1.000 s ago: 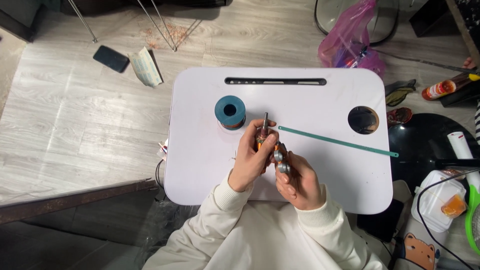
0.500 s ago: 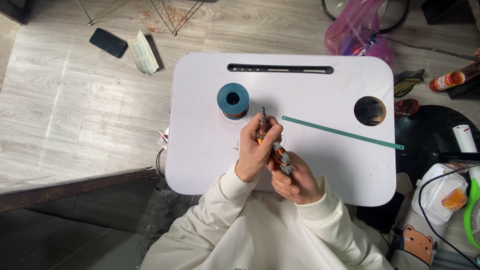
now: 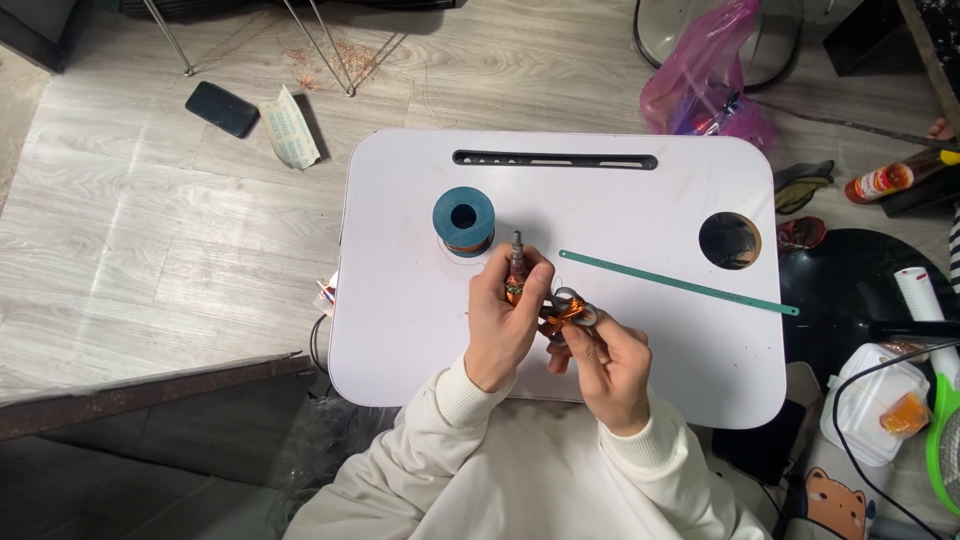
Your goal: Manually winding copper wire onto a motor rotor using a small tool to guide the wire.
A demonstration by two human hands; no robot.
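My left hand (image 3: 507,325) grips a short metal rod (image 3: 517,252) wrapped in copper-coloured wire, its grey tip poking up past my fingers. Close beside it, my right hand (image 3: 603,365) pinches a small grey metal piece (image 3: 572,312) wound with the same orange wire. Both hands hover over the middle of a white lap table (image 3: 400,310). A blue spool of copper wire (image 3: 464,222) stands upright just up and left of my left hand. A long thin green strip (image 3: 680,283) lies flat to the right.
The table has a dark slot (image 3: 555,160) along its far edge and a round cup hole (image 3: 729,240) at the right. On the wooden floor lie a black phone (image 3: 222,108), a paper packet (image 3: 288,128), a pink plastic bag (image 3: 700,85) and a sauce bottle (image 3: 885,180).
The camera view has shifted slightly, so the table sits lower in the frame. My hands stay together on the wire-wound parts with only small finger movements.
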